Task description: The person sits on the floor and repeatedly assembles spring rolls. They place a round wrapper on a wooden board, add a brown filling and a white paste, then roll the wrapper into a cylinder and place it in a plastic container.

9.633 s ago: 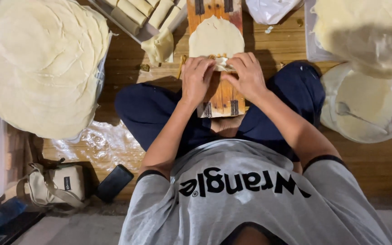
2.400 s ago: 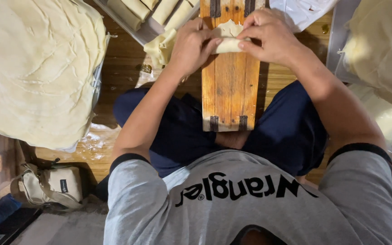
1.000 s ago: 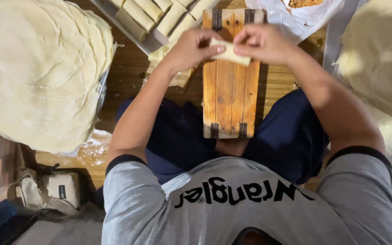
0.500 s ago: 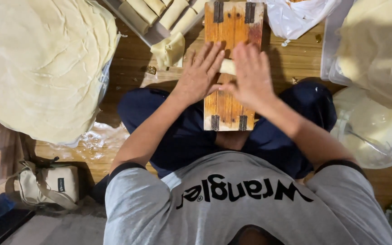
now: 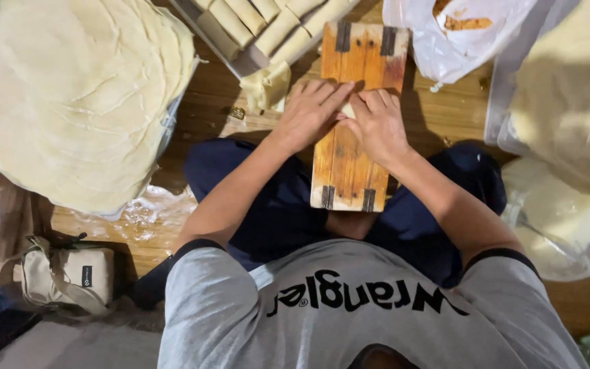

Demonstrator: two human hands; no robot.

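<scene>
A narrow wooden board (image 5: 349,171) rests across my lap, its far end toward the floor mat. My left hand (image 5: 311,113) and my right hand (image 5: 377,123) lie side by side, palms down, pressing on a pale dough roll (image 5: 347,109) that only peeks out between the fingers at the middle of the board. Both hands cover nearly all of the roll. A tray of finished pale rolls (image 5: 268,20) lies just beyond my left hand.
A large stack of thin round wrappers (image 5: 76,96) fills the left. A white plastic bag with orange filling (image 5: 466,31) lies at top right, another wrapper pile (image 5: 568,89) and a bowl with a spoon (image 5: 568,225) at right. A beige bag (image 5: 69,273) sits lower left.
Over the earlier frames my hands lifted and folded a wrapper near the board's far end; now they lie flat on the roll at the board's middle, slightly farther out than half a second ago.
</scene>
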